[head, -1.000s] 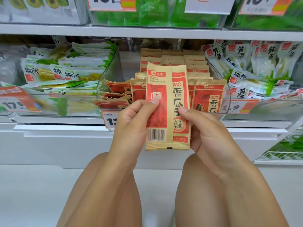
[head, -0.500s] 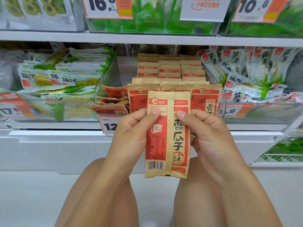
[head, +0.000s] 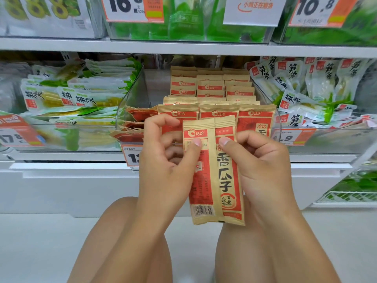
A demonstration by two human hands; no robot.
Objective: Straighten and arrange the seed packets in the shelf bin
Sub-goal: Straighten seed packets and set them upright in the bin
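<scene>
Packets, two red-and-tan ones overlapped and upright, held in front of the bin, below its front edge and above the knees. Left hand pinches the left packet: thumb pressed on its face near the top, other fingers curled behind it. Right hand pinches the right packet the same way, thumb on the front, fingers behind. Bin is clear plastic on the middle shelf; more packets stand upright in rows inside, a few lie flat and askew at its left front. Green-and-white bags fill the bins either side. Price tag hangs on the bin front, partly hidden by the left hand.
</scene>
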